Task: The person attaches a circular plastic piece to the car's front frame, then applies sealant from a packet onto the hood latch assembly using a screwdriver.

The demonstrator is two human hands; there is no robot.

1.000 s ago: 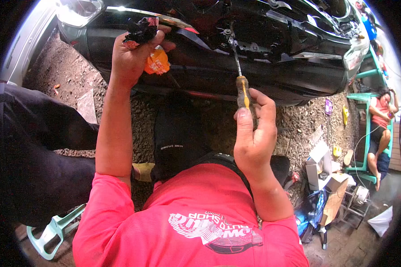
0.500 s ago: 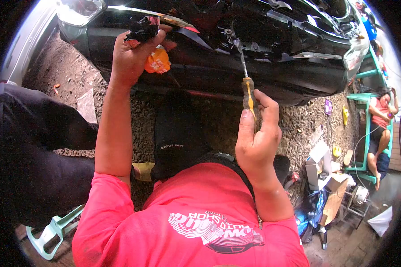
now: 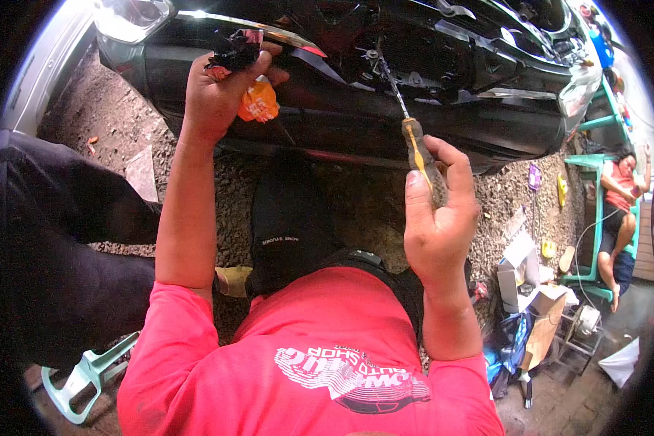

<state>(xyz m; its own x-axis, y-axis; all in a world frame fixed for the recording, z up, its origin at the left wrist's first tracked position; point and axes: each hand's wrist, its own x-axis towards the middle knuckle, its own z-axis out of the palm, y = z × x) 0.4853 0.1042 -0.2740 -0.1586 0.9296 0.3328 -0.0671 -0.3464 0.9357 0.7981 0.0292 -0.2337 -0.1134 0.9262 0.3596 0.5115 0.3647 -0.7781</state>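
Note:
A screwdriver [image 3: 418, 149] with a black and yellow handle is in my right hand [image 3: 445, 211], fingers and thumb round the grip. Its metal shaft slants up and left to a small metal part [image 3: 372, 54] inside the dark body of the vehicle [image 3: 327, 131]; whether the tip touches it I cannot tell. Up on the left, my left hand [image 3: 221, 94] is closed round a black, glossy-smeared packet [image 3: 236, 49]. Orange plastic [image 3: 259, 102] bulges out below those fingers. The palm side of this hand is hidden.
Another person's dark-trousered leg [image 3: 65, 254] is close on my left, near a pale green plastic stool [image 3: 83, 378]. On the right stand an open white box [image 3: 517, 272] and cardboard [image 3: 546, 323]. Further back, a person [image 3: 618, 211] reclines on green chairs [image 3: 592, 171]. Gravel covers the ground.
My right hand and the screwdriver handle have shifted right and slightly down, so the shaft slants more. My left hand is almost unmoved. The reclining person's arms have moved.

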